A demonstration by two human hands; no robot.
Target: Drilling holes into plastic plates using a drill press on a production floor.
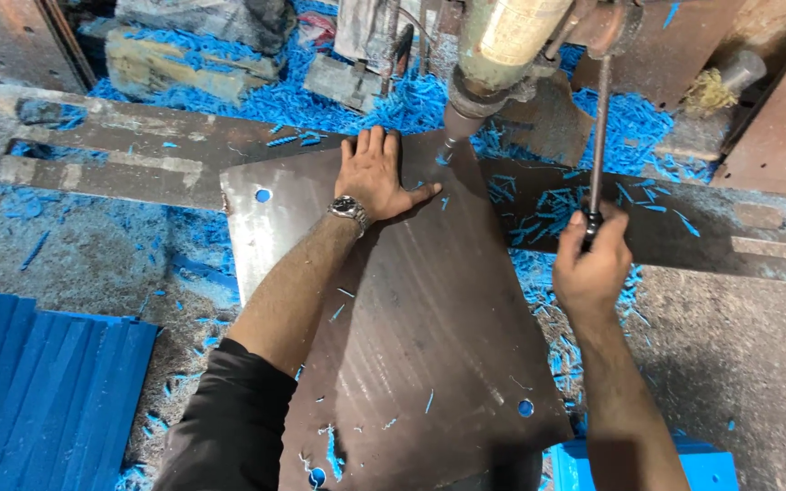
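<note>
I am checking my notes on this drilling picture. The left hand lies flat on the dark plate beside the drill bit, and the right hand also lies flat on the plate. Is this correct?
Not quite. In the head view the left hand does lie flat on the dark plate beside the drill bit, but the right hand is off the plate, closed around the end of the drill's feed lever.

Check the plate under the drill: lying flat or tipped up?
Flat: the plate lies on the machine bed, left hand spread on it.

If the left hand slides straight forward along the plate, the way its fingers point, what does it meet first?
Probably the plate's far edge, just past the left hand; beyond it lie blue shavings. The drill spindle stands off to the right.
</note>
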